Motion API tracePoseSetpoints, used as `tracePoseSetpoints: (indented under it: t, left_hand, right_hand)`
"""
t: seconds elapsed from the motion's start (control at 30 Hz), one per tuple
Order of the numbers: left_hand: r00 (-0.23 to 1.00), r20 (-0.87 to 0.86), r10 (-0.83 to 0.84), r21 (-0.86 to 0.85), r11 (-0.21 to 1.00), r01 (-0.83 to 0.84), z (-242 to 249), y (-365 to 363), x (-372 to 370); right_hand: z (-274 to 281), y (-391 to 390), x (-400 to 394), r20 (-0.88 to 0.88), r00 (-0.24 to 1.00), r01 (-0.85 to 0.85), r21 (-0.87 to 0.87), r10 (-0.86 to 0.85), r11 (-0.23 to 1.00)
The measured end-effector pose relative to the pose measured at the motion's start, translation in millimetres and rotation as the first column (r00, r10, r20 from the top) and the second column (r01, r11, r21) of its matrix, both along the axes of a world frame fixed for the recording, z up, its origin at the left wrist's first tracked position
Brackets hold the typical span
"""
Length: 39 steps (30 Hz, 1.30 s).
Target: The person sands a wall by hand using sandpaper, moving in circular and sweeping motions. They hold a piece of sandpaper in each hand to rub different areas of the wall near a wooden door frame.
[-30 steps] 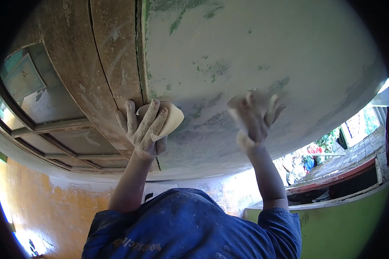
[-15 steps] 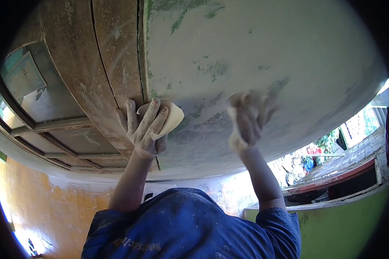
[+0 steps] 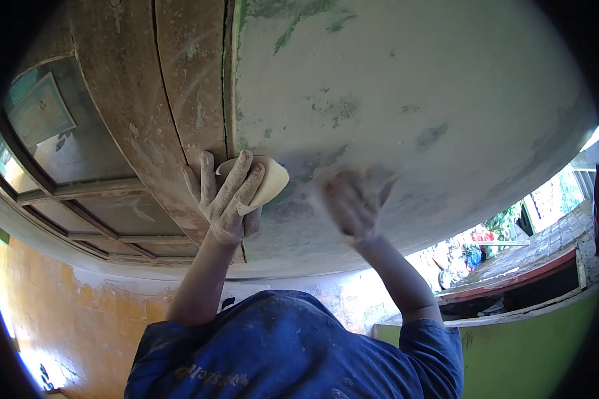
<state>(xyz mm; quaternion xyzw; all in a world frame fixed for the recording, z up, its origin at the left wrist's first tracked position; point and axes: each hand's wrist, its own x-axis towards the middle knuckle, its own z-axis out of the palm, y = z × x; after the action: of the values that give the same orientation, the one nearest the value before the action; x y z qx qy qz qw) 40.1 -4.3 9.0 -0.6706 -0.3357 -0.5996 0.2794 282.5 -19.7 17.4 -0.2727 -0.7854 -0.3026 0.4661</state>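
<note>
My left hand, coated in pale dust, rests at the seam between the wooden frame and the plastered wall. Its fingers are spread, and tucked between them is a curled cream sheet that looks like sandpaper. My right hand is against or just off the wall, to the right of the left one. Motion smears its fingers, so whether anything is under them cannot be made out. Green patches and grey smudges show through the pale wall coating around both hands.
A window with glass panes set in wooden bars is at the left. Lower right, a ledge with a dark recess sits above a green wall. A worn orange wall shows at lower left.
My right hand has swept left across the wall, towards my left hand. My left hand keeps its place on the frame edge with the sheet; the view has shifted slightly.
</note>
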Motion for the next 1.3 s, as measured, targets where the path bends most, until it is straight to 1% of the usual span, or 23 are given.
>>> tracePoseSetpoints:
  t: [0.03,0.07,0.13,0.17,0.23,0.33,0.37,0.43,0.5,0.6,0.67,0.7,0.77,0.83,0.87,0.93,1.0,1.03,1.1,1.13,1.17,1.2,1.3]
  left_hand:
    - [1.0,-0.011,0.015,-0.004,1.0,-0.015,1.0,-1.1,-0.4]
    - [0.999,-0.022,0.028,-0.007,1.0,-0.028,1.8,-1.7,-0.8]
    - [0.999,-0.019,0.027,-0.003,1.0,-0.027,1.0,-1.2,-1.0]
    - [1.0,-0.02,0.022,-0.003,1.0,-0.022,0.5,-1.1,-1.1]
    - [1.0,-0.016,0.01,0.0,1.0,-0.01,0.7,-0.2,-0.6]
    - [1.0,-0.017,0.01,-0.003,1.0,-0.01,0.3,-0.6,-1.1]
    - [1.0,-0.024,0.02,-0.006,1.0,-0.02,0.3,-1.0,-1.4]
    - [1.0,-0.02,0.008,-0.008,1.0,-0.009,-0.4,-0.3,-1.1]
    - [1.0,-0.015,0.0,-0.01,1.0,0.0,0.1,-0.1,-1.4]
    - [0.999,-0.028,0.028,0.015,0.999,-0.028,1.1,-0.2,-1.3]
    - [1.0,-0.012,0.001,-0.009,1.0,-0.002,0.5,-0.7,-1.2]
    - [1.0,-0.009,0.004,-0.008,1.0,-0.004,-0.1,-0.2,-1.4]
    - [1.0,-0.014,0.008,0.002,1.0,-0.008,-1.6,0.9,-1.5]
    - [1.0,-0.023,0.011,0.001,1.0,-0.011,-2.0,-0.4,-2.4]
    - [0.999,-0.031,0.019,-0.002,1.0,-0.019,-1.7,-0.2,-3.2]
    - [1.0,-0.026,0.009,0.011,1.0,-0.009,-2.1,2.4,-3.4]
    - [1.0,-0.022,-0.005,0.017,1.0,0.006,-3.0,2.1,-3.6]
    - [1.0,-0.027,0.005,0.021,1.0,-0.005,-2.6,1.7,-3.8]
    - [0.999,-0.031,0.014,0.025,1.0,-0.013,-2.6,1.2,-2.7]
    - [1.0,-0.024,0.008,0.014,1.0,-0.007,-2.5,0.6,-2.3]
    - [1.0,-0.017,0.001,0.003,1.0,-0.001,-2.2,0.3,-2.2]
    - [1.0,-0.019,0.0,0.005,1.0,0.0,-2.5,0.5,-2.8]
    - [1.0,-0.02,-0.015,0.002,1.0,0.015,-3.0,1.6,-3.7]
  right_hand:
    - [-5.3,-6.2,-1.6,0.163,0.985,0.072,-0.058,-0.062,0.996]
    - [-7.9,-1.3,3.8,0.164,0.985,0.07,-0.056,-0.06,0.996]
    - [-2.2,13.3,17.4,0.161,0.971,0.149,0.164,-0.175,0.975]
    - [8.7,18.2,21.5,0.16,0.971,0.148,0.164,-0.175,0.975]
    - [51.0,17.2,15.1,-0.058,0.994,0.104,0.227,-0.094,0.968]
    - [21.8,22.3,7.6,-0.193,0.981,-0.008,0.07,0.021,0.997]
    - [13.8,16.0,3.9,-0.194,0.981,-0.007,0.069,0.02,0.998]
    - [1.9,2.8,-1.2,0.102,0.983,0.15,0.069,-0.156,0.986]
    - [10.5,12.8,11.2,0.101,0.982,0.148,0.136,-0.162,0.98]
    - [46.4,23.4,31.1,0.025,0.977,0.201,0.219,-0.211,0.955]
    - [66.5,24.2,29.4,-0.309,0.951,0.061,0.108,-0.025,0.992]
    - [60.2,25.5,20.1,-0.306,0.952,0.059,0.108,-0.023,0.992]
    - [32.0,25.5,-6.5,-0.071,0.981,0.19,0.151,-0.181,0.97]
    - [7.5,10.9,-6.9,0.273,0.941,0.155,0.182,-0.201,0.971]
    - [11.0,18.4,-2.4,0.273,0.941,0.154,0.185,-0.201,0.971]
    - [30.9,42.5,11.3,0.165,0.961,0.139,0.411,-0.223,0.901]
    - [59.5,43.1,23.6,-0.113,0.99,0.114,0.292,-0.084,0.95]
    - [64.5,39.9,20.7,-0.111,0.99,0.115,0.291,-0.086,0.95]
    - [67.3,35.1,11.0,-0.256,0.934,0.318,0.269,-0.251,0.909]
    - [52.1,28.2,6.2,-0.257,0.933,0.32,0.268,-0.252,0.909]
    - [26.5,17.0,2.2,-0.001,0.958,0.282,0.177,-0.286,0.943]
    - [15.4,10.6,-1.2,0.256,0.926,0.265,0.077,-0.276,0.961]
    - [19.2,12.3,16.1,0.287,0.925,0.247,0.037,-0.247,0.968]
